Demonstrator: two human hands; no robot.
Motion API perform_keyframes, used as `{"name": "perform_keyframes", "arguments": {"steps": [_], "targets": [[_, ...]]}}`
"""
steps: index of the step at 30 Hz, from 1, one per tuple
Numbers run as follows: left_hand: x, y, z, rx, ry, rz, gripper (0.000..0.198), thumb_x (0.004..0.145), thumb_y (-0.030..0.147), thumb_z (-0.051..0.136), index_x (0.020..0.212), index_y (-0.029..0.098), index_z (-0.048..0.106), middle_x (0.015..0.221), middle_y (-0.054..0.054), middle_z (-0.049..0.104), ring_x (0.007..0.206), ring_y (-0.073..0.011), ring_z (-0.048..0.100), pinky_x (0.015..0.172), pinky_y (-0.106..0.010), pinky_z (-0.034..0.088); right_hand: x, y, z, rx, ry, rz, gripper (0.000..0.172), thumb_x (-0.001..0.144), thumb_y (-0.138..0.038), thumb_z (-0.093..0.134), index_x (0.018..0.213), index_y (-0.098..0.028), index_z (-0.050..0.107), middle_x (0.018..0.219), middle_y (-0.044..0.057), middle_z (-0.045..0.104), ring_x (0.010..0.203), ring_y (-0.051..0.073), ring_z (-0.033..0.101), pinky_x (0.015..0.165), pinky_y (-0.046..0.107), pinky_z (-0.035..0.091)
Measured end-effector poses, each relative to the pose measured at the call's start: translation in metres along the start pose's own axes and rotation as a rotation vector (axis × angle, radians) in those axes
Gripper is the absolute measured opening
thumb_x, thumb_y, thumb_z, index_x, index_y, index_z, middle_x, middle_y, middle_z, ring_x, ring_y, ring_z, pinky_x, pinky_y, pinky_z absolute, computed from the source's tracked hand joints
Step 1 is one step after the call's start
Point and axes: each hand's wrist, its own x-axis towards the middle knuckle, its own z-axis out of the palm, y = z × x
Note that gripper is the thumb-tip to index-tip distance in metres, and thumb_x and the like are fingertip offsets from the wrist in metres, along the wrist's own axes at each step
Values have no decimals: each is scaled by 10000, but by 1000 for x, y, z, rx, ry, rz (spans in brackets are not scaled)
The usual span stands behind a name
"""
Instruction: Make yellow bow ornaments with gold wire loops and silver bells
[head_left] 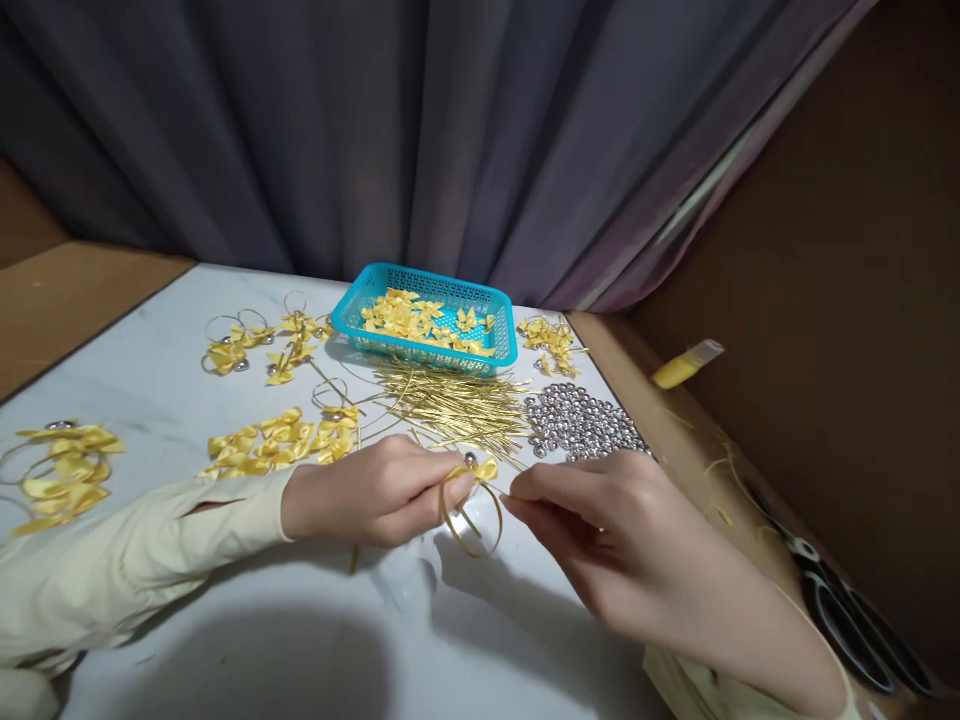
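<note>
I can read no text, label, brand, number or sign on anything in front of me.

Before the turquoise basket point(509, 356), we are losing part of a yellow bow point(487, 469) behind the left hand point(382, 490) and a thin strand's point(495, 488) end behind the right hand point(619, 530). Left of the basket, the frame is cropping a bow cluster's point(71, 468) loops; to its right, shadow is obscuring the scissors' point(805, 553) blades.
</note>
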Motion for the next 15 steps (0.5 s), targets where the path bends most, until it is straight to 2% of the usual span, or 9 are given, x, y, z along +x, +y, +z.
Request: {"name": "perform_keyframes", "arguments": {"steps": [7,15], "targets": [[0,1,0,-101,-204,-14,259,910,184,288,656,207,331,538,52,327,442,-112,333,470,-252,288,5,6,-7,11,-178,-22,196,757,-55,492,610,-143,588,468,-51,404,422,66,275,425,214,228],[-1,3,1,-118,-273,-18,262,904,181,294,647,202,340,519,52,333,436,-110,336,469,-255,276,10,12,-12,64,-281,-65,209,773,-74,520,610,-135,635,467,-40,478,420,59,335,425,210,241]]}}
